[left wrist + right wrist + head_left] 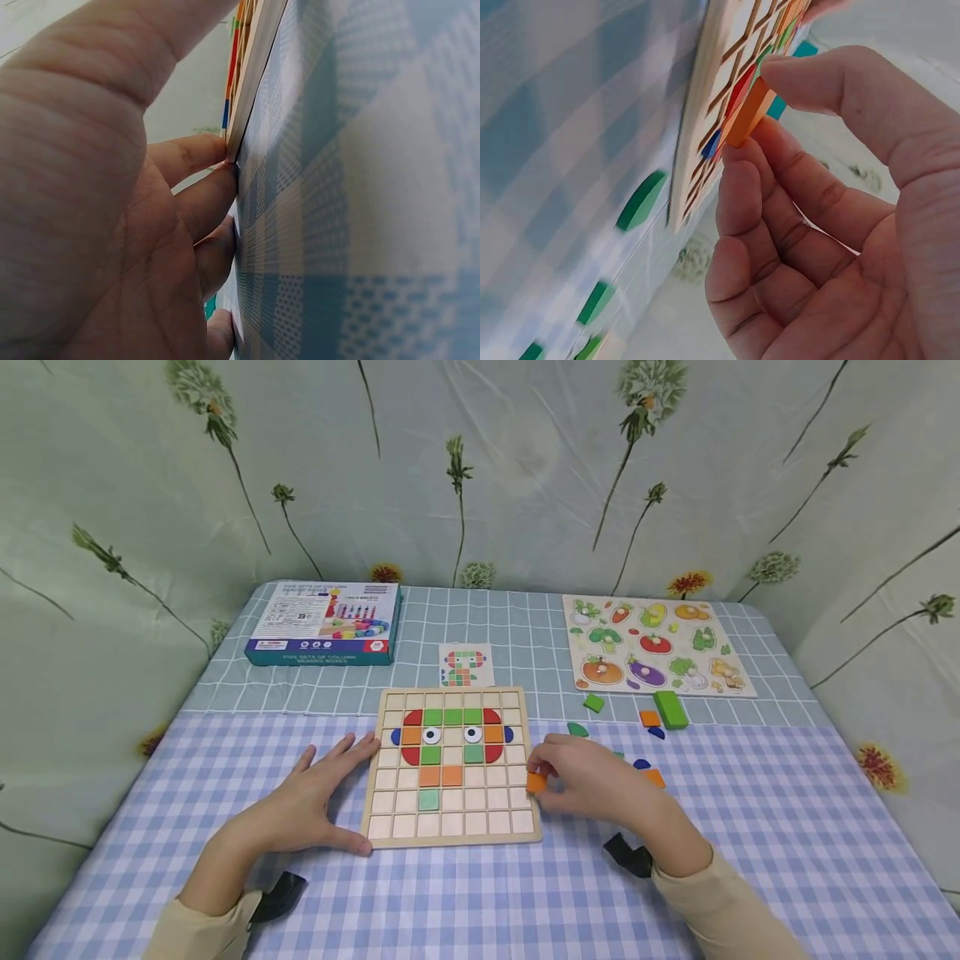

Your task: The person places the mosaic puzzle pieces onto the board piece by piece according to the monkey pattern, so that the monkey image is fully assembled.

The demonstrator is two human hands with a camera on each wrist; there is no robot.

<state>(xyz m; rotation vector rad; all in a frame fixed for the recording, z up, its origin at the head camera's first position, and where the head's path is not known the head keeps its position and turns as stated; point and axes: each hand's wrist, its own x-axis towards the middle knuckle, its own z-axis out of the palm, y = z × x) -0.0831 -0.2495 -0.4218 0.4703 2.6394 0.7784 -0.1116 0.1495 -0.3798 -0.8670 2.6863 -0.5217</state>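
Note:
A square wooden grid board point(498, 822) lies in front of the person, with red, green, orange and blue tiles and two eye pieces set in a face-like pattern. My left hand point(307, 802) rests at the board's left edge, fingers spread and fairly straight, thumb by the lower left corner. Between thumb and fingers, my right hand point(588, 781) pinches an orange square tile point(751, 112) at the board's right edge. In the right wrist view the tile is held up in front of the grid. Below the face pattern, two orange tiles and a light green tile point(428, 800) sit in the cells.
Behind the board lies a small pattern card point(467, 665). Loose pieces are scattered right of it, among them a green block point(671, 710), an orange tile point(649, 718) and a blue half-round piece point(656, 732). A boxed set point(322, 622) and a vegetable puzzle board point(656, 647) stand farther back.

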